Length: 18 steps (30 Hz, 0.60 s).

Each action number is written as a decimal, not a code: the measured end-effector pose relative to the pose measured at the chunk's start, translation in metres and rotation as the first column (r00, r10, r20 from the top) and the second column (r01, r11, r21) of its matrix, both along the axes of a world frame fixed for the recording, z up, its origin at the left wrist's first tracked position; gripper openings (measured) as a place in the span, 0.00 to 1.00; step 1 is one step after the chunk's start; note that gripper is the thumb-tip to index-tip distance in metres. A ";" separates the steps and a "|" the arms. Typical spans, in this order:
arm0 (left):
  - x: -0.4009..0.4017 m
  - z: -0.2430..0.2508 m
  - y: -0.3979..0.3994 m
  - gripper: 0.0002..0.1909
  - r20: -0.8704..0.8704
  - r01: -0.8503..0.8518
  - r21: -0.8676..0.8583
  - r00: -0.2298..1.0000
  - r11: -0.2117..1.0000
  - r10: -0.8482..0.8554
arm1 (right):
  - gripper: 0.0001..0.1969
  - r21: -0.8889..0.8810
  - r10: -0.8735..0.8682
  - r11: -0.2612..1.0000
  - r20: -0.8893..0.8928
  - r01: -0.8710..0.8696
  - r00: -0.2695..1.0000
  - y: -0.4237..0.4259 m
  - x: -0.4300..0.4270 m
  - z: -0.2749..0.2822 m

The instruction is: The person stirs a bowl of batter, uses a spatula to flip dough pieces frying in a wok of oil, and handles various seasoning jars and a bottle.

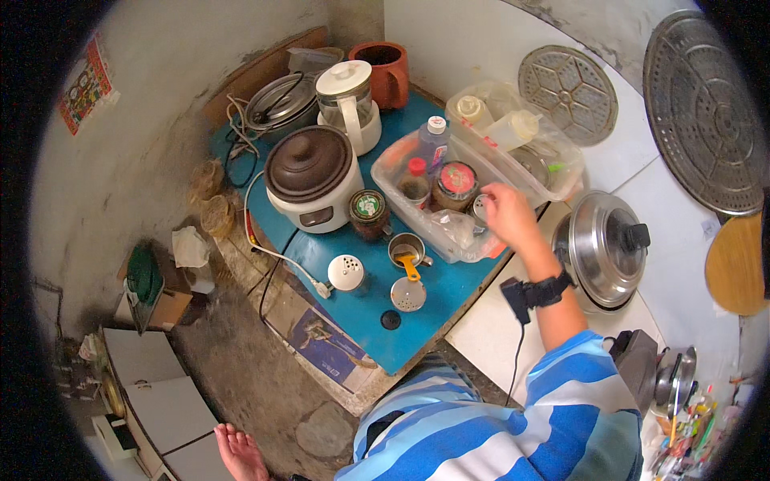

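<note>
My right hand (510, 211) reaches into a clear plastic bin (415, 223) and has its fingers on a small shaker with a perforated metal lid (479, 207). The hand hides part of that shaker. Beside it in the bin stand a jar with a red lid (457, 179), a red-capped bottle (415, 180) and a white-capped bottle (434, 141). A crumpled clear plastic bag (452, 228) lies by the jar. Far from the table, low on the left, my left hand (242, 452) hangs over the floor with nothing in it, fingers apart.
The blue table (385, 352) bears a rice cooker (316, 207), a glass kettle (349, 102), a green-lidded jar (368, 210), a white-topped shaker (346, 273), a metal cup (398, 243) with a yellow spoon (409, 264), a perforated lid (408, 294) and a black cap (390, 320). A lidded pot (604, 252) stands right.
</note>
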<state>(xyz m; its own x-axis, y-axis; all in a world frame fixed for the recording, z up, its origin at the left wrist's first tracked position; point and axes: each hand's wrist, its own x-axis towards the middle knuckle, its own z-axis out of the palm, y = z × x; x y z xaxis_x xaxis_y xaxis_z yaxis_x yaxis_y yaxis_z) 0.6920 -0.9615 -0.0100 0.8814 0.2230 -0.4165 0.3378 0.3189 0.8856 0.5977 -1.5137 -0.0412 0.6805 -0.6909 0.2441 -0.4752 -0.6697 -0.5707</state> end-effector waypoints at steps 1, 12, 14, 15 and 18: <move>0.001 0.000 0.000 0.07 0.001 -0.002 0.000 1.000 1.000 0.002 | 0.12 -0.032 -0.011 0.999 -0.116 0.007 0.993 -0.012 -0.006 -0.003; -0.006 0.011 -0.016 0.07 0.017 0.011 0.034 1.000 0.999 -0.012 | 0.28 -0.099 0.011 0.994 -0.367 -0.051 0.930 -0.020 0.040 0.006; -0.008 0.012 -0.017 0.07 0.024 0.005 0.041 1.000 0.999 -0.006 | 0.30 -0.047 -0.007 0.999 -0.452 -0.016 0.892 -0.020 0.048 0.011; -0.009 0.011 -0.018 0.07 0.031 0.005 0.044 0.999 0.999 -0.007 | 0.30 -0.050 -0.005 0.999 -0.449 -0.020 0.894 -0.020 0.052 0.013; -0.018 0.024 -0.014 0.11 0.015 0.090 -0.014 0.996 0.996 -0.090 | 0.33 -0.086 -0.013 0.996 -0.468 -0.031 0.884 -0.025 0.062 0.013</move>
<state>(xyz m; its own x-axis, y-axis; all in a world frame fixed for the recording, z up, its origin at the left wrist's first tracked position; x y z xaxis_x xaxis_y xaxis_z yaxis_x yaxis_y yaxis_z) 0.6743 -0.9751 0.0137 0.9034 0.1368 -0.4065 0.3532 0.3004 0.8860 0.6601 -1.5382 -0.0278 0.7371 -0.6743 -0.0438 -0.6653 -0.7128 -0.2221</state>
